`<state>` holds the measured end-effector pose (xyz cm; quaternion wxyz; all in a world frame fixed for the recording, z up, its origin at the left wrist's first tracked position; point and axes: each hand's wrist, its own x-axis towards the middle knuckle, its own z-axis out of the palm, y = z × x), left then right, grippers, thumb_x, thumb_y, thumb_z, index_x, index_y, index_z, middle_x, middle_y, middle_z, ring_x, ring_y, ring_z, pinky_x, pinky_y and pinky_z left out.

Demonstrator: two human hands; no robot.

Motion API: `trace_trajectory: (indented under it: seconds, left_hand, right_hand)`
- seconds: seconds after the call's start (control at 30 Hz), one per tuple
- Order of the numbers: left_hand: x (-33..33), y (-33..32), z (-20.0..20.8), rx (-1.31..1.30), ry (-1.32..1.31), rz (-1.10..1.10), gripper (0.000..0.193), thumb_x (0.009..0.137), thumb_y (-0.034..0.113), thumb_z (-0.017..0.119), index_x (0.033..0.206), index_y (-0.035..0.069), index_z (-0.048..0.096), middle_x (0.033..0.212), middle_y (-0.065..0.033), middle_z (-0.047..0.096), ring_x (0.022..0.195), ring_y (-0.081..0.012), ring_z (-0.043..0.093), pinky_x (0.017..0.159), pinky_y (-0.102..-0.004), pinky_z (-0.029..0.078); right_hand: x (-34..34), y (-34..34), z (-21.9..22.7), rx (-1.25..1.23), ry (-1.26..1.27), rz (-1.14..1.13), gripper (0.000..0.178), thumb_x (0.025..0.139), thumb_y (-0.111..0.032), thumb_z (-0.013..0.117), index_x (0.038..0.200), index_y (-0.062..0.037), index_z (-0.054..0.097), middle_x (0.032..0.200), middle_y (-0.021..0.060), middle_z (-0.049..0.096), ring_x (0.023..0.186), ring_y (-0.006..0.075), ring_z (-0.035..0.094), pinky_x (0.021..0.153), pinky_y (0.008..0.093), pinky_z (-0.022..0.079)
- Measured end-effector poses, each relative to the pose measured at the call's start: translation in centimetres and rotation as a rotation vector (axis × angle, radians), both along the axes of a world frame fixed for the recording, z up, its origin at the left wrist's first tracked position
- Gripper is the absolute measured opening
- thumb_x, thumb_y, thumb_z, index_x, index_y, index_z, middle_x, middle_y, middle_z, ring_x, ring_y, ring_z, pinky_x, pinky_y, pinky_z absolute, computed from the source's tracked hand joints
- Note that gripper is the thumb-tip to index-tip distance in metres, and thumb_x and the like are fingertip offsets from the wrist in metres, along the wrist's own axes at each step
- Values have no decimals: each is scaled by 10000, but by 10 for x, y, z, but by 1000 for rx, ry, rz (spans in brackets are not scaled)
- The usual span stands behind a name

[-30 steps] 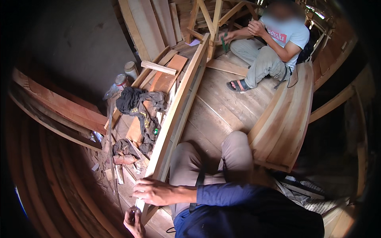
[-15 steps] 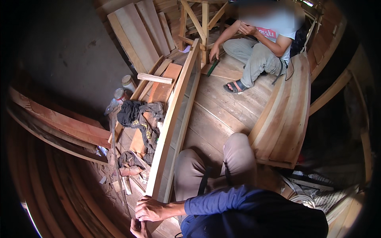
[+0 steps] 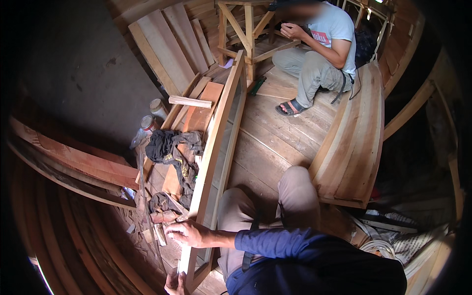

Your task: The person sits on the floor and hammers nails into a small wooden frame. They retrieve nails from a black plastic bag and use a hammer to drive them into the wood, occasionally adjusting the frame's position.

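Handling wooden frame (image 3: 209,167): right hand (image 3: 194,234) across it, half-curled; left hand (image 3: 175,283) at near end; both holds unclear; steadying likely needed next.

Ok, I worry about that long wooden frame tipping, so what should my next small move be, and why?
I'd probably press the left hand firmly against the near end of the wooden frame before moving the right hand: the frame seems to stand on edge, both hands are near that end, and no hand is at the far end.
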<state>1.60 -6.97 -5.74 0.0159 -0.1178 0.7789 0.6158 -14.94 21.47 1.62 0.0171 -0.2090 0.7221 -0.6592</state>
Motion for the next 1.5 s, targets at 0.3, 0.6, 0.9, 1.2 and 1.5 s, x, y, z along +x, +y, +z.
trace_trajectory:
  seconds: [0.3,0.6,0.9,1.2,1.5]
  left_hand:
    - [-20,59,69,-190,-44,43,448,884,157,709,1205,-127,577,1117,-205,641,1002,-265,594,881,-369,505]
    - [-25,69,89,-262,-28,10,418,874,181,724,1147,-109,594,1084,-198,644,985,-277,586,882,-391,486]
    - [-23,65,72,-446,217,-15,386,906,215,698,1142,-71,590,997,-164,641,901,-272,570,831,-399,480]
    - [-28,89,97,-312,65,60,362,926,242,688,1102,-55,579,944,-155,619,861,-250,557,779,-367,485]
    - [-29,82,95,-454,104,-32,398,942,275,665,1129,-62,566,1000,-190,625,896,-271,579,802,-370,492]
  right_hand:
    - [-27,93,-14,-596,-258,-287,121,983,-52,491,1009,-9,601,796,26,603,705,83,578,647,228,515]
    - [-46,267,38,-346,-245,-832,70,948,-161,643,966,-93,645,748,-65,539,626,4,458,505,178,365]
    - [-84,384,66,-76,189,-1142,198,888,-111,688,1071,-41,655,628,-82,488,542,29,397,487,235,305]
    - [-108,484,117,306,456,-1496,337,833,-131,717,1154,-56,646,616,42,517,553,118,464,535,312,390]
    - [-124,552,119,385,542,-1575,268,817,-212,722,1071,-125,725,919,198,705,863,319,708,764,384,533]
